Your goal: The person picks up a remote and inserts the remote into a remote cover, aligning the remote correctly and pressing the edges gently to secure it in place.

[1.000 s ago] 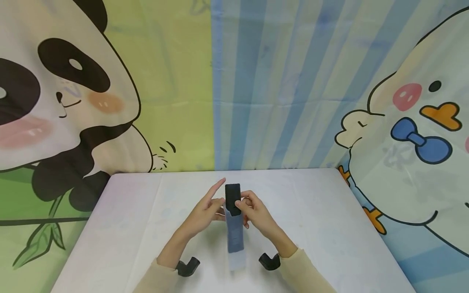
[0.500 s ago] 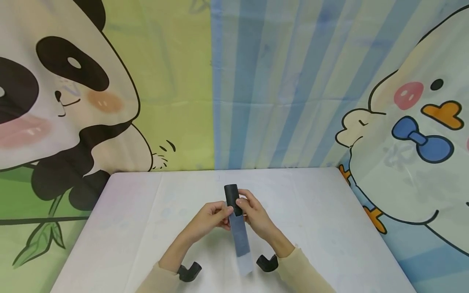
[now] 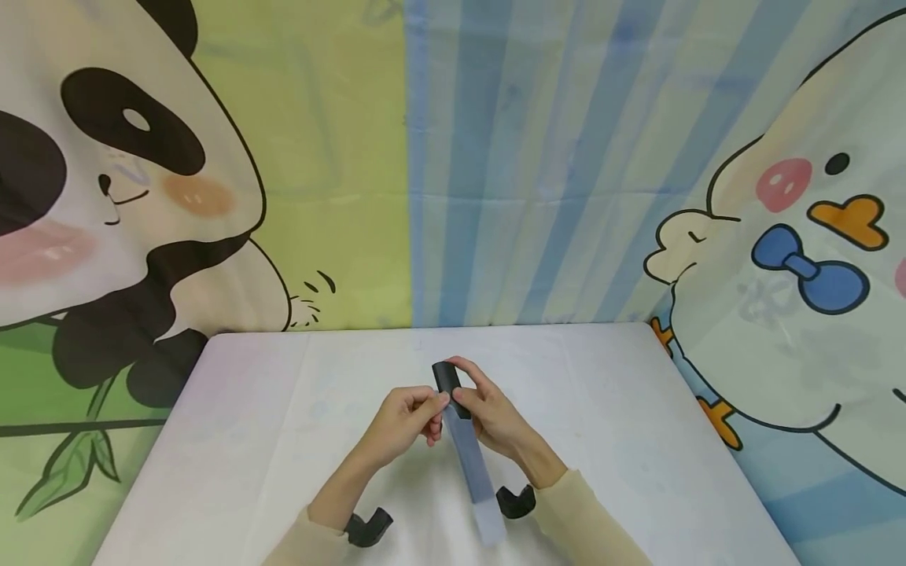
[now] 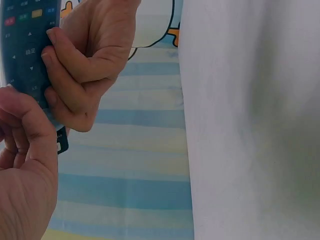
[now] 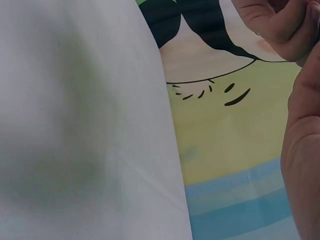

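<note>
A remote control (image 4: pixel 26 62) is held above the table, its button face showing through a clear film in the left wrist view. From the head view its black end (image 3: pixel 446 379) sticks out of a long translucent plastic sleeve (image 3: pixel 473 464), which slants down to the right. My left hand (image 3: pixel 402 424) pinches the sleeve's edge between thumb and finger, beside the black end. Across from it my right hand (image 3: pixel 501 417) grips the remote, thumb on its back and index finger at the top end. In the right wrist view both hands lie at the right edge, the remote mostly out of frame.
A white-covered table (image 3: pixel 276 456) spreads beneath the hands. Behind it hangs a printed curtain (image 3: pixel 495 157) with a panda and a white bird. Black wrist mounts (image 3: pixel 370 528) stick out below both wrists.
My left index finger, straight a second ago, has folded down and the thumb now pinches the sleeve. The remote has tilted, the sleeve's lower end swinging right; the right index finger has moved to the top.
</note>
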`<state>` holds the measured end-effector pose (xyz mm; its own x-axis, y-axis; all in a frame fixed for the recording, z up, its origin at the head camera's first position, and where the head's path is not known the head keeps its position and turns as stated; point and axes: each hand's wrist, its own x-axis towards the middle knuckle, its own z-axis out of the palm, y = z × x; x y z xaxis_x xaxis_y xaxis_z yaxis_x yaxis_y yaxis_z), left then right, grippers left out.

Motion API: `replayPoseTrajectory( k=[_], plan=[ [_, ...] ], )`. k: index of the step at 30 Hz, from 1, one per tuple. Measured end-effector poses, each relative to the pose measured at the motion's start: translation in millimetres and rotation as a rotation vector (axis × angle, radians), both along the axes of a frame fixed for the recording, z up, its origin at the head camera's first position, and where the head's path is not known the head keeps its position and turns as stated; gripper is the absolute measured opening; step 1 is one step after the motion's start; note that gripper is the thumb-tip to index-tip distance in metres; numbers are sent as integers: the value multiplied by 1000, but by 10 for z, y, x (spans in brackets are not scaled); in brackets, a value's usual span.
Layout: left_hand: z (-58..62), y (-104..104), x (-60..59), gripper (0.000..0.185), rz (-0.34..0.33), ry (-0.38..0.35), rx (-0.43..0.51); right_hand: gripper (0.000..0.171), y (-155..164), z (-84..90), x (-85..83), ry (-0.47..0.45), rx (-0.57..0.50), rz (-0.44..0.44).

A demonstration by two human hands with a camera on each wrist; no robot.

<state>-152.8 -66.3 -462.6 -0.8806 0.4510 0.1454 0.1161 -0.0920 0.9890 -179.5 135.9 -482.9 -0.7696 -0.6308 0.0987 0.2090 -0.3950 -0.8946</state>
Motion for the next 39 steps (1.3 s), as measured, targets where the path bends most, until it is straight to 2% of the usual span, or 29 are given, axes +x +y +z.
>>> replayPoseTrajectory(
  k=[8,13,17,20,23,26,28,31,34,36,39],
  plan=[
    [-45,32,2,40,168,28,96,48,-50,19,-1,18,-44,24],
    [-34,45,-51,39,211,45,174,48,-66,73,-22,59,-61,6],
    [-22,42,-82,37,213,80,174,50,-53,129,-45,79,-29,-5],
    [-47,48,-84,35,208,93,94,52,-17,156,-46,98,27,-44],
    [-70,58,-80,34,202,97,-9,55,21,163,-41,170,120,-129],
    [-90,56,-75,32,208,60,-77,58,32,157,-27,237,214,-212],
    [-103,45,-72,37,212,7,-96,59,23,151,-12,253,263,-253],
    [-126,20,-68,55,189,-52,-110,56,9,128,12,280,323,-282],
    [-147,-8,-71,69,146,-45,-135,50,2,115,37,316,349,-286],
    [-159,-32,-76,71,130,-19,-152,47,2,111,53,323,345,-277],
    [-159,-55,-104,70,121,-6,-124,44,22,97,78,313,329,-280]
  ],
)
